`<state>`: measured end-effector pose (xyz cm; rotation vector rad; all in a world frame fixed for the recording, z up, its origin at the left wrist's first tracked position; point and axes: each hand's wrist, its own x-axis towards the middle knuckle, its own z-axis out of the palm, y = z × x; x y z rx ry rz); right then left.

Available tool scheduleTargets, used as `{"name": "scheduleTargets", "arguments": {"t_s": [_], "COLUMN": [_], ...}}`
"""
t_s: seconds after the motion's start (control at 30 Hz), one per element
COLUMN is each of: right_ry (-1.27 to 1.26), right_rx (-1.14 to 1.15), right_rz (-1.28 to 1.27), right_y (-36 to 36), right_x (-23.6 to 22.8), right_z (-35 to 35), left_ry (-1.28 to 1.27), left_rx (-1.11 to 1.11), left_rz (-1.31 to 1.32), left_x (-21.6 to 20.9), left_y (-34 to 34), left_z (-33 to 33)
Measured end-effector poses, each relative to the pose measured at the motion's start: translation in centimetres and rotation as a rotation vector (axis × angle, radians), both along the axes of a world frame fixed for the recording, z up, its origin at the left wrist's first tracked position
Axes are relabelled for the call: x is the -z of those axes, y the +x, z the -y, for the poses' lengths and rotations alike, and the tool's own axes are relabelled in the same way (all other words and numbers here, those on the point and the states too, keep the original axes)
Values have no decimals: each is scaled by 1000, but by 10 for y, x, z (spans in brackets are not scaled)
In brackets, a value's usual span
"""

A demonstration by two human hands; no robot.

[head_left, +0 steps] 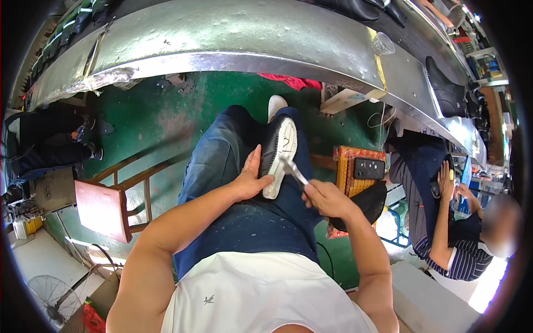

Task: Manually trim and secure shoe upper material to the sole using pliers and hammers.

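A black shoe (285,141) lies across my lap with its pale sole turned up. Stitching or a rough edge runs round the sole. My left hand (250,180) steadies it near one end, thumb on the sole's edge and fingers along the black upper. In my right hand (326,198) is a hammer (297,173), its blurred head over the sole. Whether the head touches the sole, I cannot tell.
A metal-topped bench (233,39) curves across the front, with a clear plastic cup (382,44) and black boots (444,91) on it. A wooden stool (102,208) stands left. At right, a phone (369,168) rests on a slatted seat, near a co-worker (452,244).
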<state>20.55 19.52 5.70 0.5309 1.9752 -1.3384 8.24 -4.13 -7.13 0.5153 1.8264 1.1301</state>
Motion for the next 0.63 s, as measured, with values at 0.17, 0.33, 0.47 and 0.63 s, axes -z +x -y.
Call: {"name": "scheduleTargets", "arguments": {"t_s": [0.17, 0.33, 0.47, 0.63], "right_ry": [390, 99, -128, -260], "right_rx": [-237, 66, 377, 461], "right_rz": [-439, -224, -244, -177], "right_y": [3, 22, 46, 55], "right_x": [46, 55, 94, 112], "right_z": [35, 25, 27, 13], "left_ry": [41, -14, -15, 228], "left_rx": [-7, 21, -218, -254], "left_rz": [31, -30, 125, 238], "left_x": [6, -23, -13, -29], "left_y": [-3, -34, -57, -72], "left_z": [5, -9, -32, -26]}}
